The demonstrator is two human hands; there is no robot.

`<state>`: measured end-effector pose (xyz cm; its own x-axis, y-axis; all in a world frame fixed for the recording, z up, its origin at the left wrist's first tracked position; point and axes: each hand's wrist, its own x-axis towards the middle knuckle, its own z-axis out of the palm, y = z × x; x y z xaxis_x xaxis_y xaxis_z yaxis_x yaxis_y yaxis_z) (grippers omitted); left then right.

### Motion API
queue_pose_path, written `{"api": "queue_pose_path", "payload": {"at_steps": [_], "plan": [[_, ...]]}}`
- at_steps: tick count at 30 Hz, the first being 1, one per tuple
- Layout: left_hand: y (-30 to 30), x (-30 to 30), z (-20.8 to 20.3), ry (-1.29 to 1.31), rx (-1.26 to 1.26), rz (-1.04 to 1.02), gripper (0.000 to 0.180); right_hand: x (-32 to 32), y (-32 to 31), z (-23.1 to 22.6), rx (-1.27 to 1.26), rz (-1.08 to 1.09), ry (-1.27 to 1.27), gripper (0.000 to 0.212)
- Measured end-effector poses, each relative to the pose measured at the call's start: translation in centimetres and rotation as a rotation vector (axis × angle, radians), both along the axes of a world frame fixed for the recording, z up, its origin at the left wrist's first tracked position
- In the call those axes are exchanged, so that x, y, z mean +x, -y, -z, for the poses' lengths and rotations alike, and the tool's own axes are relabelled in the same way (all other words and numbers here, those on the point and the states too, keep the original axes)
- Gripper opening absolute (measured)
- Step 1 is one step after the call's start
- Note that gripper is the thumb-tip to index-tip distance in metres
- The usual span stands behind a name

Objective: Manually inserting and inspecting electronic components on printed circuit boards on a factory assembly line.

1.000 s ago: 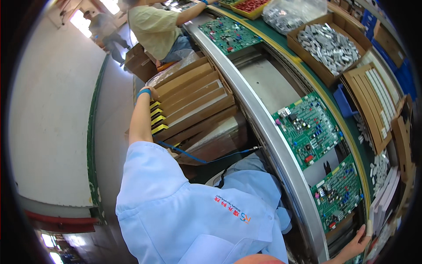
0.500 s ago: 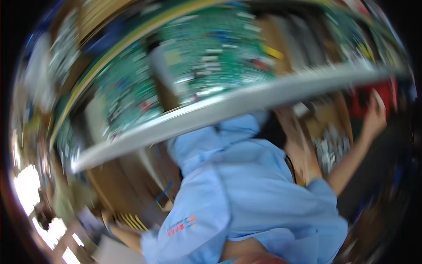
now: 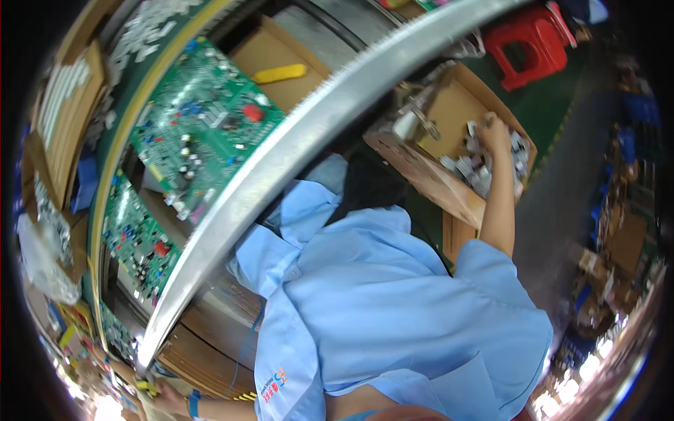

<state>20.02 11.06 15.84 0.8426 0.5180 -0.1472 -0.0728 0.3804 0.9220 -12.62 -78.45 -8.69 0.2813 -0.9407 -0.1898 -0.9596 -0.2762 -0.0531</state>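
Right hand (image 3: 493, 132) is down in one cardboard box (image 3: 449, 112) of small metal parts (image 3: 472, 170), grip hidden. Left hand (image 3: 165, 398) is cut off, grip unclear. Two green circuit boards (image 3: 203, 130) sit above.

Silver-grey metal parts (image 3: 472, 170) are seen just under the right hand (image 3: 493, 132), in a tan-brown cardboard box (image 3: 449, 105). Beyond that hand, a bright red plastic stool (image 3: 528, 42) is shown on dark green flooring. A pale blue shirt (image 3: 393, 316) with a small red and orange mark is worn. At the left hand (image 3: 167, 398), a blue wristband (image 3: 191, 405) is seen. Well above it, green circuit boards (image 3: 200, 130) are dotted with red, blue, yellow and black components, edged by a silver rail (image 3: 302, 147). A yellow tool (image 3: 279, 73) is seen on brown cardboard.
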Motion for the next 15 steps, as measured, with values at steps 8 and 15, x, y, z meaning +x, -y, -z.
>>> {"api": "queue_pose_path", "payload": {"at_steps": [8,15], "plan": [[10.4,2.0,0.0,0.298,-0.28,0.587,0.045,-1.6,-1.2,2.8,-0.205,-0.224,-0.07,0.043],[21.9,2.4,-1.5,0.268,-0.402,0.962,0.046,0.9,1.9,1.3,0.098,0.039,0.175,0.047]]}}
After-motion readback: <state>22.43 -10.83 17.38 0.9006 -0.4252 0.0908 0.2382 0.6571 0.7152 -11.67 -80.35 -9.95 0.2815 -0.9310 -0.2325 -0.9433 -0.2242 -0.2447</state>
